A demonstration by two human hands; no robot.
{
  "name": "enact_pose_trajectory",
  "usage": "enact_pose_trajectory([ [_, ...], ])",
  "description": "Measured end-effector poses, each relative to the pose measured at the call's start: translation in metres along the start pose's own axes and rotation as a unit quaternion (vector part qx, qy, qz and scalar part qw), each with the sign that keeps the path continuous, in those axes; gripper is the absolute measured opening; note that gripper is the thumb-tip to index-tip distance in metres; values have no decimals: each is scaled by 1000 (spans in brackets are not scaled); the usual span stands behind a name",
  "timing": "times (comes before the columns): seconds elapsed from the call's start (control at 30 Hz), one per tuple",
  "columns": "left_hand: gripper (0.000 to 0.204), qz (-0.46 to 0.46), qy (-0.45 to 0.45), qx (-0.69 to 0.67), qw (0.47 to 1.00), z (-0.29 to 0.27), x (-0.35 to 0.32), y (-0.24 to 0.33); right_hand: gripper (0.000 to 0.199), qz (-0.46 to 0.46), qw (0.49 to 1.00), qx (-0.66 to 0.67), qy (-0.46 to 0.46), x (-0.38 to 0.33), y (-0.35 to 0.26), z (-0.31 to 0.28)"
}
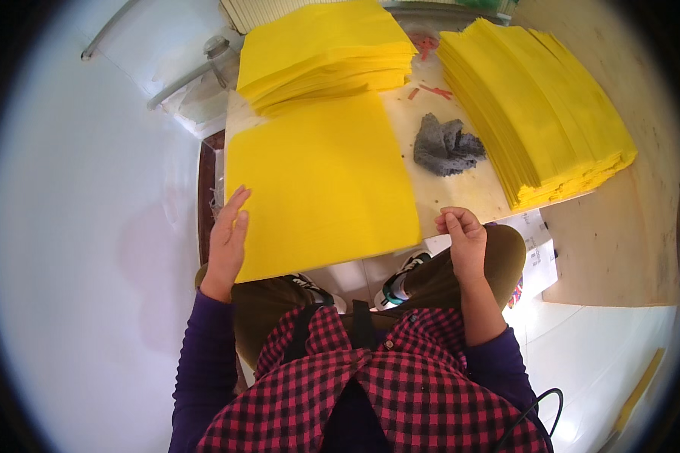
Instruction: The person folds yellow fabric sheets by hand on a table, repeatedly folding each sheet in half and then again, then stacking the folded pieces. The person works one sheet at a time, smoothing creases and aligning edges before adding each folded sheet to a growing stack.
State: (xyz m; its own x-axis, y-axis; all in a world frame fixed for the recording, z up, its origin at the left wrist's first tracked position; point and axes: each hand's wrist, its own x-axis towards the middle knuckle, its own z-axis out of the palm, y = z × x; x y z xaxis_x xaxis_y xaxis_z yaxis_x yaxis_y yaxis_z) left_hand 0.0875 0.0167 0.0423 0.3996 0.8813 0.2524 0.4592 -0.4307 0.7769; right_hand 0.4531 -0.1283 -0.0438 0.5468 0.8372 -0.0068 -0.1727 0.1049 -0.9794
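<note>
A single yellow sheet (321, 181) lies flat on the light wooden table (461, 192) in front of me. My left hand (228, 240) rests with straight fingers against the sheet's left edge. My right hand (463, 235) hovers just off the sheet's lower right corner, fingertips pinched together; whether something small is between them I cannot tell. Behind the sheet stands a stack of yellow sheets (326, 53). A second, fanned stack of yellow sheets (536, 106) lies at the right.
A crumpled grey cloth (446, 145) lies between the sheet and the right stack. Small red strips (431, 90) are scattered at the table's back. White printed papers (536, 253) hang below the table edge near my right knee. Metal bars (189, 75) stand at the upper left.
</note>
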Motion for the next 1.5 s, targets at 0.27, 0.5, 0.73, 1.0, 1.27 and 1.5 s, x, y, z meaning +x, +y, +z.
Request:
enact_pose_trajectory([
  [0.27, 38, 150, -169, 37, 973, 88, 52, 49, 24, 22, 1000, 0, 1, -19, 5, -13],
  [0.5, 53, 190, -248, 158, 937, 162, 59, 40, 22, -15, 997, -77, 2, -18, -3, -24],
  [0.73, 60, 208, -240, 222, 922, 173, 53, 31, 21, -174, 935, -310, 4, 64, -32, -9],
  [1.0, 65, 218, -233, 228, 920, 173, 53, 35, 28, -93, 798, -595, -24, 131, -16, 13],
  [1.27, 78, 219, -242, 240, 914, 173, 54, 34, 25, -38, 969, -240, -41, 105, -13, 5],
  [1.5, 80, 222, -242, 246, 912, 174, 55, 34, 24, 120, 976, -138, -116, 31, -20, -4],
])
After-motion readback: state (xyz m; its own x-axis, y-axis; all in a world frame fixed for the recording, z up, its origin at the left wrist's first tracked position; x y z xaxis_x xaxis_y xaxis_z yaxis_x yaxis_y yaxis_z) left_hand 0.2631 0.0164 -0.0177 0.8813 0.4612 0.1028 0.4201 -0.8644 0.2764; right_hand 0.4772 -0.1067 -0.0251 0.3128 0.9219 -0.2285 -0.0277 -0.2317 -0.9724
